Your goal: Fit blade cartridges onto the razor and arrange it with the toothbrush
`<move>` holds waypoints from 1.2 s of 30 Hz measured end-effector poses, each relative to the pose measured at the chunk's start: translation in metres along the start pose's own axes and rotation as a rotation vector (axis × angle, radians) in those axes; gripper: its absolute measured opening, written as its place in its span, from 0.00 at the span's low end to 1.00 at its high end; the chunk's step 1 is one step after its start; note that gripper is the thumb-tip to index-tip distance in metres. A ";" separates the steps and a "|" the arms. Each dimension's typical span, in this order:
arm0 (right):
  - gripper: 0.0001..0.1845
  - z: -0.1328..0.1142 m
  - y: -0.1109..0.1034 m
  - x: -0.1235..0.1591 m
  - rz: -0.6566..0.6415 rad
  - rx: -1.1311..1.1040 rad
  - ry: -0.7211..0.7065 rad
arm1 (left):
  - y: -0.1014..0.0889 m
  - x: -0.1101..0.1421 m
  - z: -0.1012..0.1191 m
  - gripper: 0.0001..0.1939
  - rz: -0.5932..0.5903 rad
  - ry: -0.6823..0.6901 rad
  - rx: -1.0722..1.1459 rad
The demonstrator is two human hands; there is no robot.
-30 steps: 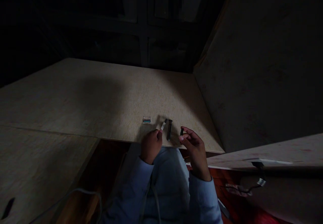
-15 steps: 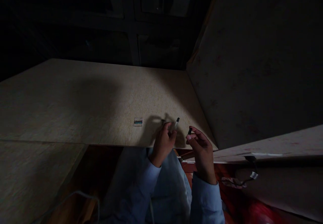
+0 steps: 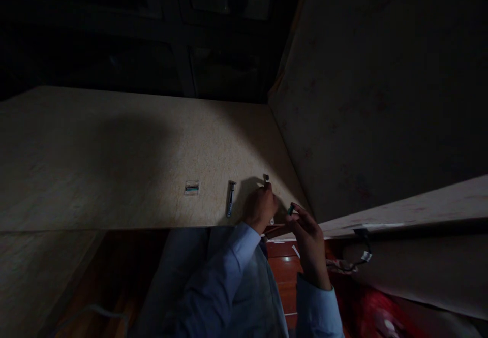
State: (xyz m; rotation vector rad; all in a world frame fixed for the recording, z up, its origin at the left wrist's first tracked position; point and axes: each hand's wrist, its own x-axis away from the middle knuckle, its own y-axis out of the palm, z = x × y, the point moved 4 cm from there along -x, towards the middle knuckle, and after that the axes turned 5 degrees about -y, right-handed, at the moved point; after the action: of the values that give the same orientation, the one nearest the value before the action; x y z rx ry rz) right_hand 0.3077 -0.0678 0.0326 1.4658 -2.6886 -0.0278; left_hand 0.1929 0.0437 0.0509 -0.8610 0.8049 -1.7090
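My left hand (image 3: 261, 205) is closed low over the tabletop, around a slim pale stick with a dark end (image 3: 267, 178); most of the stick is hidden by the fingers. Beside it, my right hand (image 3: 308, 228) pinches a small dark razor cartridge (image 3: 291, 209) with a greenish side between thumb and fingertips, just above the table's front edge. A dark razor (image 3: 230, 201) lies left of my left hand, its top end pointing away from me. Farther left sits a small clear case (image 3: 191, 188) with a blue-green strip inside.
The pale table (image 3: 152, 150) meets a patterned upright panel (image 3: 362, 124) on the right. Below its front edge are my legs and a reddish floor (image 3: 284, 277). A dark cable (image 3: 354, 267) with a white tag hangs at the lower right.
My left hand has shifted right, off the razor, which now shows fully, and has closed around the pale stick. My right hand still pinches the cartridge. The view has turned slightly right.
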 end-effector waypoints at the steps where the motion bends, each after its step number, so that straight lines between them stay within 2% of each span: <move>1: 0.29 -0.001 -0.004 -0.004 0.002 0.024 -0.007 | 0.002 -0.002 0.002 0.15 -0.002 0.019 -0.023; 6: 0.32 -0.009 -0.019 -0.030 -0.090 0.252 -0.039 | 0.008 -0.008 0.006 0.12 0.003 0.107 -0.122; 10: 0.30 -0.013 -0.021 -0.050 -0.220 0.553 -0.171 | 0.007 -0.005 0.002 0.13 0.015 0.173 -0.137; 13: 0.25 -0.014 -0.019 -0.059 -0.281 0.745 -0.243 | 0.006 -0.001 -0.004 0.14 0.028 0.211 -0.130; 17: 0.20 -0.017 -0.012 -0.066 -0.351 0.927 -0.252 | 0.007 0.003 -0.009 0.15 0.021 0.248 -0.108; 22: 0.17 -0.025 -0.001 -0.070 -0.462 1.061 -0.286 | 0.008 0.005 -0.011 0.14 0.020 0.293 -0.075; 29: 0.17 -0.025 0.001 -0.068 -0.413 1.188 -0.339 | 0.011 0.008 -0.011 0.15 0.014 0.278 -0.067; 36: 0.16 -0.020 0.001 -0.062 -0.296 1.325 -0.315 | 0.007 0.008 -0.013 0.15 0.096 0.224 -0.102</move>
State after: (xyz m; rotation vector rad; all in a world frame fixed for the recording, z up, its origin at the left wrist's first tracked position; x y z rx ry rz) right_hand 0.3413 -0.0147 0.0486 2.1797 -2.6497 1.9419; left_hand 0.1836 0.0358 0.0393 -0.6948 1.0747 -1.7101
